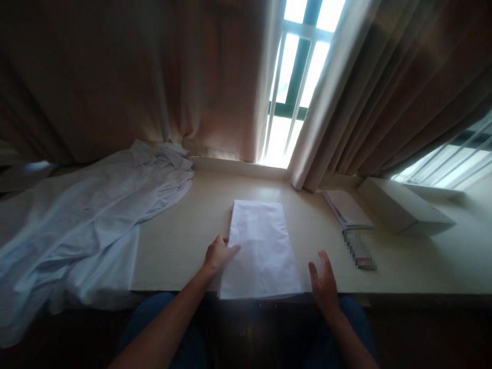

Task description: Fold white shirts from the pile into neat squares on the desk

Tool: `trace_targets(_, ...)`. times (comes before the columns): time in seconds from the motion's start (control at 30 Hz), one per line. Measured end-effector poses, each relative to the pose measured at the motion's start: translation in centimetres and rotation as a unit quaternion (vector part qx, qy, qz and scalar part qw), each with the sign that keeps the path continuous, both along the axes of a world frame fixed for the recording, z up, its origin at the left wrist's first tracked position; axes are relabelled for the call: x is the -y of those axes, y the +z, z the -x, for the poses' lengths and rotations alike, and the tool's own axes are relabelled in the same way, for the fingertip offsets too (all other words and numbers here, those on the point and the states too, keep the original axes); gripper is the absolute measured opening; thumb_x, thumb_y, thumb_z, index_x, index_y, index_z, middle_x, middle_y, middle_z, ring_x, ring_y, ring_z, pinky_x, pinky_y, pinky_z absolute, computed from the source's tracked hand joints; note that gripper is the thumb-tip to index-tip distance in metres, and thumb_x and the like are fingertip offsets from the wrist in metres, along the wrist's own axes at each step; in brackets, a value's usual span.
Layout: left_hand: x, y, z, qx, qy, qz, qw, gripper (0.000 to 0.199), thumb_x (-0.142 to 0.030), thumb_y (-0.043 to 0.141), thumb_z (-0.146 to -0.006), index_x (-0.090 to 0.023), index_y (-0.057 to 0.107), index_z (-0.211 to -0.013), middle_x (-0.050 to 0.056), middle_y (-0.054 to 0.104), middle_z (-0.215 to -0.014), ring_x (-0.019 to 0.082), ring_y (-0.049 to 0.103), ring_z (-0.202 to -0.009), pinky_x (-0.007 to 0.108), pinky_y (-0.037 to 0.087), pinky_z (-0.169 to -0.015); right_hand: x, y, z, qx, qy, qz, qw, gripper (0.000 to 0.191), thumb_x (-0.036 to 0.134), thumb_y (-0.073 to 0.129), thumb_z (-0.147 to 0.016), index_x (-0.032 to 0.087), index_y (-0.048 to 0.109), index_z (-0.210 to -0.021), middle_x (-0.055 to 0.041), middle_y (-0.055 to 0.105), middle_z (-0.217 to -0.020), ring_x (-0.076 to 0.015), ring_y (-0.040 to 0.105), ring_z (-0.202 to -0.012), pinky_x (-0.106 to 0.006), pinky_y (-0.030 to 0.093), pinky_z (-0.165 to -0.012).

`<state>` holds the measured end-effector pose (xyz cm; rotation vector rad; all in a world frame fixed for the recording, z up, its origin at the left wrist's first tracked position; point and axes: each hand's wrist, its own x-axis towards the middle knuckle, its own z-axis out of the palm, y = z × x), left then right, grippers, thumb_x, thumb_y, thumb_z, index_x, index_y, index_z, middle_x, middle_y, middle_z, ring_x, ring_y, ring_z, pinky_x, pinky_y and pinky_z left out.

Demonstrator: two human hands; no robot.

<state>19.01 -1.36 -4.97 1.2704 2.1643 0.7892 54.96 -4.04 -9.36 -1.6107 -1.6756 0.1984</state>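
A neatly folded white garment lies flat on the table in front of me, its near edge reaching the table's front edge. My left hand pinches its left side, thumb on top and the other fingers at the edge, partly hidden. Just off the right side of the cloth, my right hand is held with thumb and fingers apart and nothing in it. Left of the folded piece, a loose heap of white garments spreads across the table and hangs over its front edge.
On the right of the pale table are a folded white cloth, a blurred-out flat object and a white box. Long curtains hang behind, around a bright window.
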Motion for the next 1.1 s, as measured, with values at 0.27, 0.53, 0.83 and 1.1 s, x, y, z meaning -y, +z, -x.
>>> trace_targets(0.27, -0.9, 1.6, -0.9, 0.137, 0.013, -0.005, 0.990, 0.026, -0.033, 0.076, -0.062, -0.015, 0.064, -0.076, 0.007, 0.070, -0.072, 0.023, 0.067, -0.073, 0.026, 0.047, -0.061, 1.2, -2.4, -1.2, 0.051, -0.036, -0.021, 0.998, 0.056, 0.051, 0.036, -0.094, 0.010, 0.053, -0.127, -0.0177, 0.054, -0.133, -0.0284, 0.047, -0.125, -0.046, 0.033, -0.106)
trace_targets(0.53, 0.6, 1.8, -1.6, 0.566, -0.032, 0.103, 0.817, 0.019, -0.025, 0.061, -0.078, -0.008, 0.066, -0.086, 0.012, 0.071, -0.072, 0.023, 0.067, -0.060, 0.037, 0.057, -0.063, 0.8, -2.0, -0.5, 0.098, -0.068, -0.014, 0.993, 0.049, 0.046, 0.036, -0.095, 0.012, 0.058, -0.121, -0.0156, 0.059, -0.126, -0.0274, 0.049, -0.120, -0.043, 0.032, -0.103)
trace_targets(0.83, 0.9, 3.2, -2.6, 0.241, 0.092, 0.014, 0.966, 0.035, -0.032, 0.080, -0.060, -0.012, 0.063, -0.083, 0.009, 0.069, -0.071, 0.026, 0.068, -0.069, 0.029, 0.049, -0.055, 0.9, -1.7, -0.3, 0.120, -0.077, -0.007, 0.990, 0.045, 0.045, 0.037, -0.094, 0.014, 0.061, -0.118, -0.0143, 0.061, -0.122, -0.0269, 0.049, -0.118, -0.042, 0.031, -0.103)
trace_targets(1.1, 1.3, 2.3, -1.8, 0.205, 0.075, -0.020, 0.976, 0.017, -0.029, 0.075, -0.063, -0.016, 0.065, -0.068, 0.007, 0.070, -0.067, 0.024, 0.068, -0.069, 0.026, 0.048, -0.057, 1.0, -1.6, -0.2, 0.129, -0.076, -0.010, 0.989, 0.043, 0.044, 0.039, -0.095, 0.015, 0.061, -0.117, -0.0128, 0.061, -0.123, -0.0258, 0.048, -0.118, -0.041, 0.029, -0.103)
